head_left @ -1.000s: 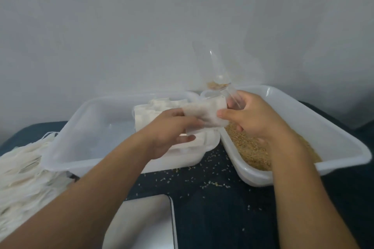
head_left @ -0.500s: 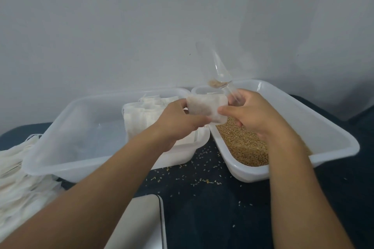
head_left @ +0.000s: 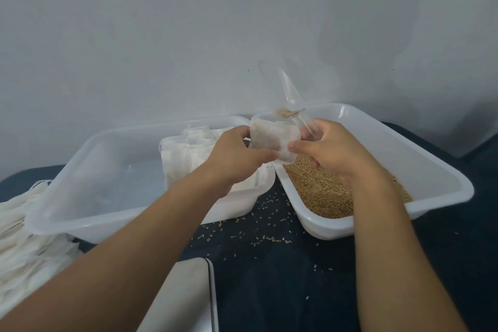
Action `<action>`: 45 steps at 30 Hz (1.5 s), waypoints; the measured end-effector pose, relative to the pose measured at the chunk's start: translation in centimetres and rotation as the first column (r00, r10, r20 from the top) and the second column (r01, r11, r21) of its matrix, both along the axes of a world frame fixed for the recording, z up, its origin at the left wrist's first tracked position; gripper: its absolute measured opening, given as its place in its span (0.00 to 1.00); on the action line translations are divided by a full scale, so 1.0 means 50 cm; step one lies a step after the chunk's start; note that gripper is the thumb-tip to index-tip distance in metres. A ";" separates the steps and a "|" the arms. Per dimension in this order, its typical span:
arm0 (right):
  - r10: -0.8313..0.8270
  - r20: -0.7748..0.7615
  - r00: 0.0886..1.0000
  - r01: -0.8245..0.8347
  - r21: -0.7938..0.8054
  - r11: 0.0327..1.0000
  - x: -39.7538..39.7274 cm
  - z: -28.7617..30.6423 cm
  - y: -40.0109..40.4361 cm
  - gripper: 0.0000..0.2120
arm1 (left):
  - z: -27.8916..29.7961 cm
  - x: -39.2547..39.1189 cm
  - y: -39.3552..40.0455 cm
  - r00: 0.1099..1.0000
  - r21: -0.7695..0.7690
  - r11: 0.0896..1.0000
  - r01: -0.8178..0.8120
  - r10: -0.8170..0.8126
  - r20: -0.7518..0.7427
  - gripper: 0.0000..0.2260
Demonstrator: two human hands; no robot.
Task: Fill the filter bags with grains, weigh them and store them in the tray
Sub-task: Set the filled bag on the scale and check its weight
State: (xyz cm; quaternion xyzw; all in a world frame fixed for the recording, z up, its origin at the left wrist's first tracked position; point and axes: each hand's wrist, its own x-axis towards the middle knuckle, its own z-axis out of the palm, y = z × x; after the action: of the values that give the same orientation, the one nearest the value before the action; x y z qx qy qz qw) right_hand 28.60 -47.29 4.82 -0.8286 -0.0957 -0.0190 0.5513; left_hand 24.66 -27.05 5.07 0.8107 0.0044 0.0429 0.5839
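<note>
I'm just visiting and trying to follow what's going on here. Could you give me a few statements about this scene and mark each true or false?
1. Both hands hold one filter bag. True: left hand and right hand pinch it.
2. The right tray is empty. False: it holds grains.
3. The right hand also holds a clear scoop. True.
4. The dark table is clean. False: loose grains lie scattered on it.
5. The left tray holds water. False: it holds white bags.

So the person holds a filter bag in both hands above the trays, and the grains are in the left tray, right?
Not quite. The head view shows both hands, left hand and right hand, holding the filter bag, but the grains lie in the right tray.
</note>
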 end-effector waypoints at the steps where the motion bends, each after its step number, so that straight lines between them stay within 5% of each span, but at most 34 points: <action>1: 0.000 -0.003 1.000 0.000 0.008 1.000 0.000 0.000 -0.002 0.09 | 0.001 0.001 -0.002 1.000 0.004 1.000 0.003 -0.003 0.002 0.17; 45: -0.027 0.015 1.000 0.028 -0.033 0.999 0.000 -0.002 -0.003 0.10 | -0.006 0.016 -0.017 1.000 -0.031 0.999 -0.025 0.025 0.004 0.13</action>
State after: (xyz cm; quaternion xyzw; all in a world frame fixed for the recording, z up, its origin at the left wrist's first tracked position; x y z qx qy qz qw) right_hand 28.61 -47.45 4.73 -0.8388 -0.0885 -0.0309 0.5363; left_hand 25.46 -27.91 4.79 0.8014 0.0139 0.0519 0.5957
